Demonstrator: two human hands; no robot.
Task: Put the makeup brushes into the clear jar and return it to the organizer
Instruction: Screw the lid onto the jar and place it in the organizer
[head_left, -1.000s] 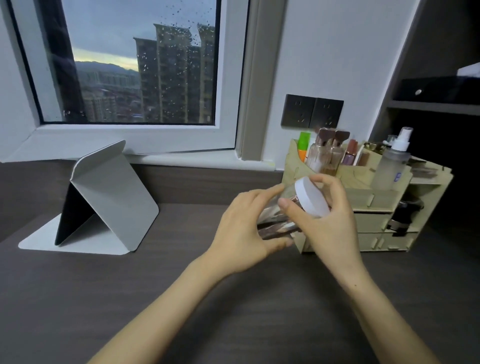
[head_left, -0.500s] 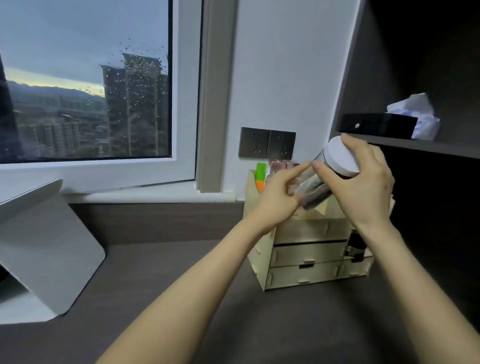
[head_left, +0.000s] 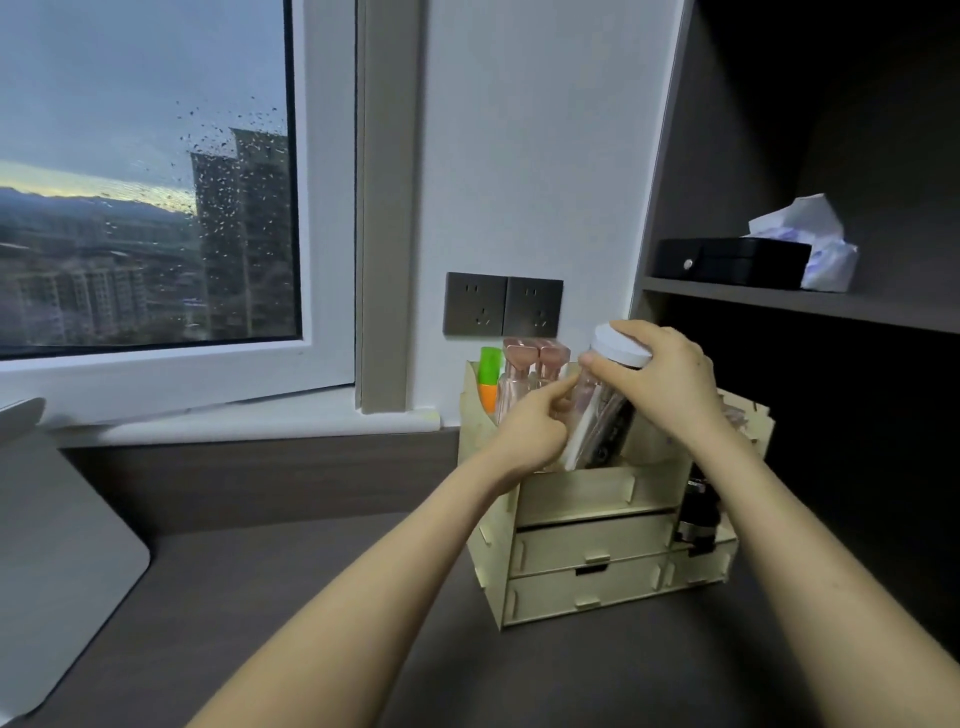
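The clear jar (head_left: 597, 426) with a white lid (head_left: 621, 347) stands almost upright in the top compartment of the pale wooden organizer (head_left: 592, 551). Makeup brushes (head_left: 605, 434) show through its wall. My right hand (head_left: 665, 379) grips the jar at the lid from the right. My left hand (head_left: 535, 426) touches the jar's left side near its base, index finger stretched toward it. The jar's bottom is hidden behind the organizer's front wall.
Pink bottles (head_left: 524, 374) and a green-orange tube (head_left: 489, 379) stand in the organizer's back left. A dark bottle (head_left: 698, 509) sits in its right side slot. A black box (head_left: 727, 262) and tissue lie on the shelf above. A grey stand (head_left: 57, 545) is at left.
Both hands carried the jar from mid-air in front of the organizer up and then down into its top compartment. The jar has turned from tilted to nearly upright.
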